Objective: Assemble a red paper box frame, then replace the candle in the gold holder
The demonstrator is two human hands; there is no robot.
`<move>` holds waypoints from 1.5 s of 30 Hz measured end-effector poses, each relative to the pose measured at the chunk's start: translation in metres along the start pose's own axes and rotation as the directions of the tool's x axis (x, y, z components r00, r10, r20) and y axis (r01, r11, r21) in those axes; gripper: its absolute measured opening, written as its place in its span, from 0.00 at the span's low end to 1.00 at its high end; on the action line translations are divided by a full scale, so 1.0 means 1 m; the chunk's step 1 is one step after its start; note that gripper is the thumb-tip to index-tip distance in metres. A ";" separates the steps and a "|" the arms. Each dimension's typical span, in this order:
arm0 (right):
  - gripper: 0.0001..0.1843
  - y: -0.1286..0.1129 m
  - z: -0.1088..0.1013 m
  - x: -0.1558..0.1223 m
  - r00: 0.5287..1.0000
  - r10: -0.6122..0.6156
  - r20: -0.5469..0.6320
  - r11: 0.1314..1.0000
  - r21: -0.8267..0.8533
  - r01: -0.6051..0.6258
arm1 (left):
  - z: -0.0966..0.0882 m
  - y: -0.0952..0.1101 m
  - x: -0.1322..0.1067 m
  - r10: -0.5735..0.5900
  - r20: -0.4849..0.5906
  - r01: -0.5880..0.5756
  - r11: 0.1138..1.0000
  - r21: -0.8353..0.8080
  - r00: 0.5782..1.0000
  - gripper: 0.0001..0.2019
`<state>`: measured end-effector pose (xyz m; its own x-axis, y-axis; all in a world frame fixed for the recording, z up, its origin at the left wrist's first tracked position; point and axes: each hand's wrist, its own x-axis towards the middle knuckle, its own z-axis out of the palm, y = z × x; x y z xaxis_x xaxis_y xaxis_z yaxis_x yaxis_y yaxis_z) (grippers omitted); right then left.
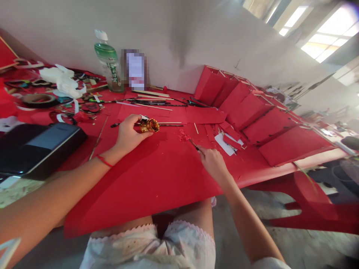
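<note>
My left hand (129, 131) is closed round a small shiny gold cup (151, 126) with a scalloped rim, tilted so that its mouth points to the right. Something white and dark sits by the fingertips, too small to name. In my right hand (213, 163) is a thin dark stick-like tool (194, 144), its far end touching a clump of red bits (183, 136) on the red-covered table (157, 175). Just behind the cup lie a thin dark rod and a pale stick (169, 123).
Red panels (263, 116) stand in a row on the right, with paper scraps (227, 144) before them. A bottle (110, 69) and a propped phone (136, 71) stand at the wall. Left are a black device (39, 149), a tape roll (39, 99) and clutter. A red stool (311, 201) is beside the table.
</note>
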<state>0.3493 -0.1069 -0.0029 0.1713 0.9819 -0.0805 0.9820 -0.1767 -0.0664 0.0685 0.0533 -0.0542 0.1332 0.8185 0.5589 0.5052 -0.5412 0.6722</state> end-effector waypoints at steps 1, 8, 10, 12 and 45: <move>0.23 -0.003 0.000 -0.001 1.000 -0.003 0.003 0.999 -0.052 0.003 | 0.000 0.000 0.000 0.001 0.005 -0.001 1.000 -0.005 1.000 0.20; 0.30 -0.016 0.003 -0.006 0.993 -0.061 0.104 0.942 -0.324 0.092 | 0.000 0.003 0.000 -0.024 0.017 0.025 0.999 -0.034 1.000 0.21; 0.32 -0.014 0.004 -0.006 0.985 -0.104 0.138 0.926 -0.349 0.147 | 0.001 0.004 -0.001 -0.024 0.032 0.025 0.999 -0.036 0.999 0.21; 0.33 -0.011 0.005 -0.006 0.979 -0.130 0.156 0.915 -0.362 0.179 | 0.001 0.005 -0.001 -0.012 0.057 0.014 0.999 -0.034 0.998 0.21; 0.21 0.021 0.015 0.004 0.997 -0.001 -0.076 0.996 0.085 0.008 | 0.002 0.003 -0.001 0.020 0.097 -0.019 1.000 -0.017 0.995 0.21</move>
<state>0.3696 -0.1078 -0.0193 0.1756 0.9844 -0.0048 0.9730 -0.1743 -0.1510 0.0713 0.0508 -0.0538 0.2257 0.8224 0.5223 0.4884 -0.5594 0.6697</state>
